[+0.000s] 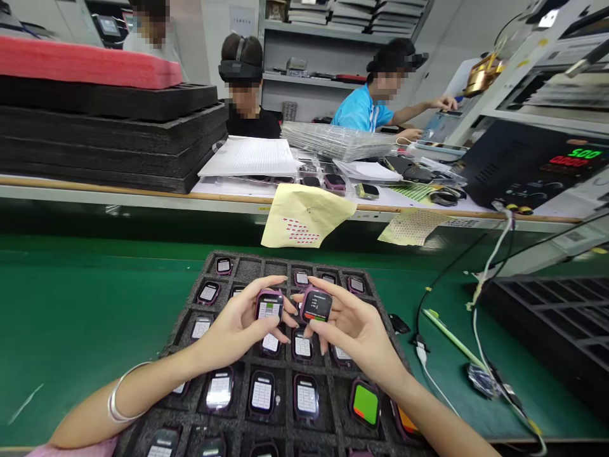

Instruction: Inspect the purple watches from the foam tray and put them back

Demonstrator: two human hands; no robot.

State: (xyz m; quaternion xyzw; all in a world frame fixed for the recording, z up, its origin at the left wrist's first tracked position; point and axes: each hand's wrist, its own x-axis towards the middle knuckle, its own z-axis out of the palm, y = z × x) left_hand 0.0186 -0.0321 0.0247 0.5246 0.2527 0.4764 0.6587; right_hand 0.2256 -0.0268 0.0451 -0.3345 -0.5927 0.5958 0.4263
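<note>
My left hand (247,317) is closed around a smartwatch body (269,307) whose lit screen shows a white table with a green patch. Beside it, my right hand (349,320) grips a second smartwatch body (316,305), dark-screened with small text and a red-orange band at the bottom. Both are held over a black foam tray (328,388), side by side and slightly apart. Strapless purple-rimmed watches sit in its compartments, most with white lists on screen. One watch (365,403) in the tray glows green with an orange corner. My forearms cover some compartments.
Cables (421,352) and a green pen-like stick (451,339) lie on the green mat right of the tray. Stacked black foam trays (109,139) stand on the shelf at left, a power supply (533,162) at right. Several people are behind the shelf.
</note>
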